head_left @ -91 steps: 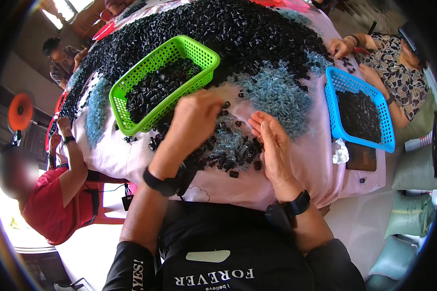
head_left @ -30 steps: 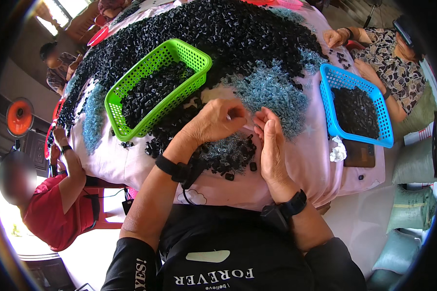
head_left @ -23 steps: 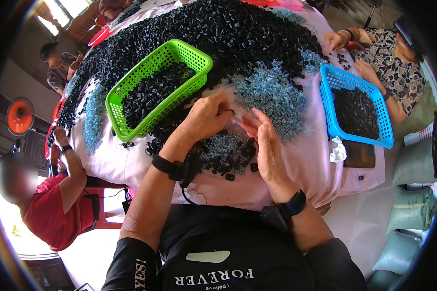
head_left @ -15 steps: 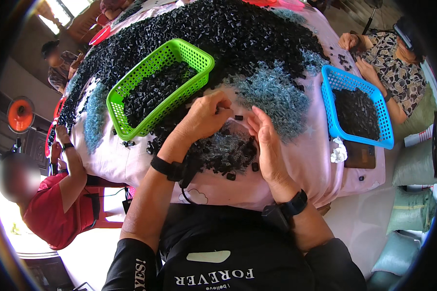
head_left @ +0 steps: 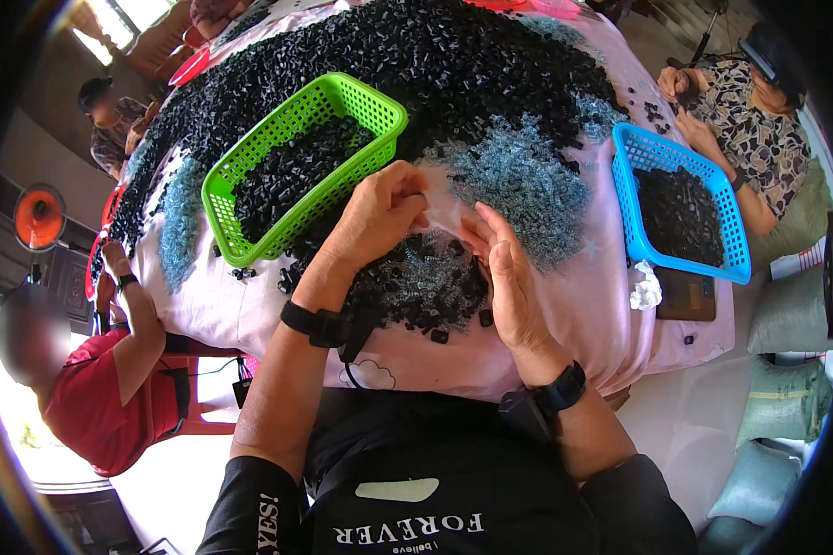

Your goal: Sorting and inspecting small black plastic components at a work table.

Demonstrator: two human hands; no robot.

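My left hand is closed in a pinch above the pink cloth, beside the near edge of a green basket of small black plastic parts. Whatever its fingertips hold is too small or hidden to make out. Facing it, my right hand has its fingers bent together and thumb close to them; anything inside is hidden. Below and between the hands lies a small mixed pile of black parts and fine bluish springs. A larger heap of bluish metal springs spreads just beyond my right hand.
A wide mound of black parts covers the far table. To the right stand a blue basket of black parts, crumpled white tissue and a dark flat box. Co-workers sit left and right; sacks lie at right.
My left hand has drawn slightly left and up, away from the right. The small black part seen between my hands has left that spot. My right fingers have bent in a little.
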